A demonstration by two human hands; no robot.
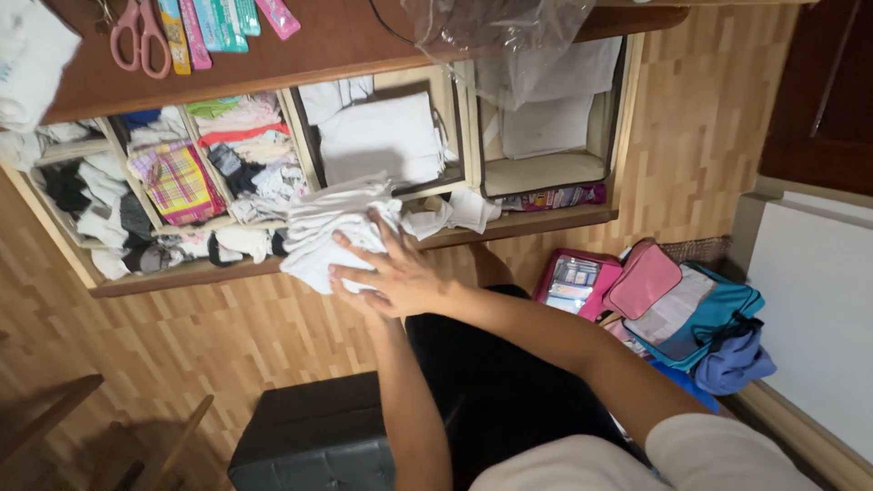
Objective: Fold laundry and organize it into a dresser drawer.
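Parquet flooring ran under an open drawer (273, 265) whose dividers held folded clothes: dark and white socks at one end, a plaid cloth (180, 180) and small coloured pieces in the middle, and a stack of white garments (382, 138) in the next compartment. Above it, a brown surface (336, 41) carried pink scissors (139, 38) and a crumpled clear plastic bag (491, 32). Both arms reached forward from the bottom of the view to a bundle of white cloth (332, 232) held over the drawer's front edge, just below the compartment with the white stack. The right hand (396, 273) lay spread flat on top of the bundle, fingers open and pressing down. The left hand (356, 293) was mostly hidden beneath the right hand and the bundle; it seemed to support the cloth from below, but its grip could not be made out. The bundle's long axis ran diagonally, from the wrists up toward the white stack, so it lay straight ahead of both hands. A pink case (643, 280) and a teal bag (705, 318) sat on the floor well apart to the right.
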